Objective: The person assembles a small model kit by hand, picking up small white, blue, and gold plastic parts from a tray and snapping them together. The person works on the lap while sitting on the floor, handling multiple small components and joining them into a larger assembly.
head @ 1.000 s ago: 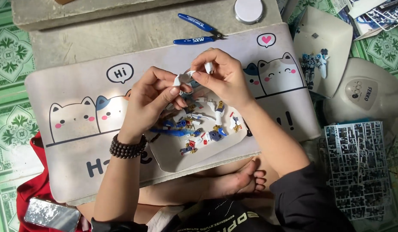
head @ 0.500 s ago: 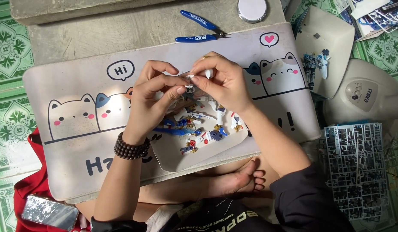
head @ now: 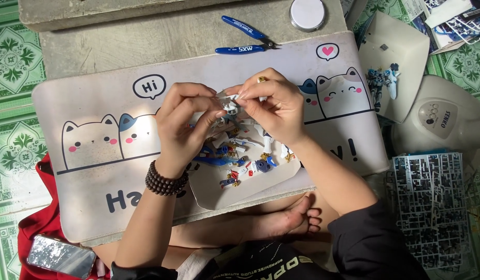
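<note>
Above the cat-print mat (head: 95,103) on the table, the left hand (head: 185,122) and right hand (head: 273,106) pinch one small white model part (head: 230,105) between their fingertips. Just below the hands lies one tray (head: 240,192) of loose coloured pieces. Beyond them rests one pair of blue nippers (head: 248,41); one grey sprue (head: 432,202) sits well right.

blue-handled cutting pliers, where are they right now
In the head view the blue-handled cutting pliers lie at the top centre on the grey concrete slab, just past the far edge of the cat-print desk mat, left of the round white lid.
</note>
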